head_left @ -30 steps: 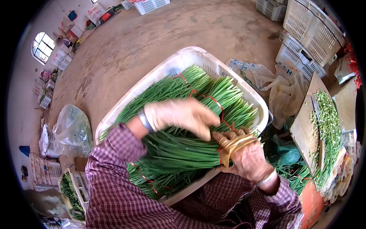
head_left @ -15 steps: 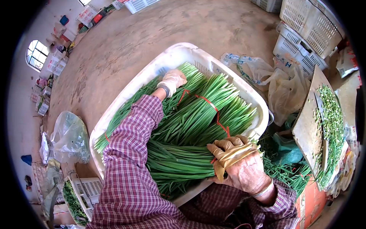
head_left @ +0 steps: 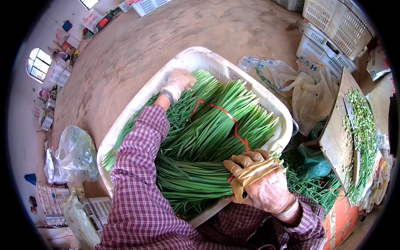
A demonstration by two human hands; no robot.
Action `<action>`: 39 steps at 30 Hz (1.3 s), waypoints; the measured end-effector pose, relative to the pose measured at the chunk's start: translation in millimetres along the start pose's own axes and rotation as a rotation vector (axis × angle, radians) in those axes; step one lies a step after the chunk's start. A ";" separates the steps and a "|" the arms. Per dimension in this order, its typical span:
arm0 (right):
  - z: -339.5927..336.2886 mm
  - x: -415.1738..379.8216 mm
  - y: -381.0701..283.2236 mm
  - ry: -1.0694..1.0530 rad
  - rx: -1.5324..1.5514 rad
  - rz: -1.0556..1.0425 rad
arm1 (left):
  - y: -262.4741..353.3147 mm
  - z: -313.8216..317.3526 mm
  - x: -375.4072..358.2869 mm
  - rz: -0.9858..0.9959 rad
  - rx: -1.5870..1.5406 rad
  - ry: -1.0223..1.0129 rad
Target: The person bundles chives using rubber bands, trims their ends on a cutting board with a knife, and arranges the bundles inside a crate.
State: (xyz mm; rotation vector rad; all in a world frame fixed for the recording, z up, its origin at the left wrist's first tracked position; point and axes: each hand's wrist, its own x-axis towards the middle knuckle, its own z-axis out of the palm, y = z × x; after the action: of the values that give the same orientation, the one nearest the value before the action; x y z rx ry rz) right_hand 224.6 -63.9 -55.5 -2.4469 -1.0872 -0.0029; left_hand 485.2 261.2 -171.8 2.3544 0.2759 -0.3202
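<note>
A large white plastic basket [head_left: 109,132] holds several bundles of garlic chives [head_left: 221,112], with red ties [head_left: 225,111] round them and pale stem ends toward the upper right. Near the basket's far left wall is my left hand [head_left: 180,81], in a pale glove, its fingers curled; whatever they hold is hidden. My right hand [head_left: 260,177], in a worn tan glove bunched over the knuckles, grips the stem end of the nearest bundle of garlic chives [head_left: 191,177] at the basket's near right side. Its leaves point left.
A tilted board [head_left: 338,125] with a knife [head_left: 349,111] and chopped greens stands at the right. Plastic bags [head_left: 312,93] lie beyond the basket, near stacked white crates [head_left: 333,31]. Loose greens [head_left: 312,187] are beside my right hand. Another clear bag [head_left: 77,150] is at the left.
My left hand has lifted a little and moved toward the basket's far left wall. My right hand stays on the nearest bundle. The view has shifted slightly.
</note>
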 end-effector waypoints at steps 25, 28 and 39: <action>-0.4 0.8 1.3 0.007 -0.014 -0.020 | -59.3 7.3 -13.1 0.247 0.558 0.365; -0.9 1.1 1.4 -0.004 -0.005 -0.017 | -62.3 10.2 -16.2 0.276 0.553 0.372; -1.7 0.8 -0.9 0.025 -0.022 -0.008 | -78.6 11.9 2.3 0.360 0.502 0.488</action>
State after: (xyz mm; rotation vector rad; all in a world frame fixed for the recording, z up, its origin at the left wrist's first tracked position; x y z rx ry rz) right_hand 224.8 -63.5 -53.5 -2.4552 -1.0918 -0.0481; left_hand 463.0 308.9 -231.4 2.8904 -0.0146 0.4141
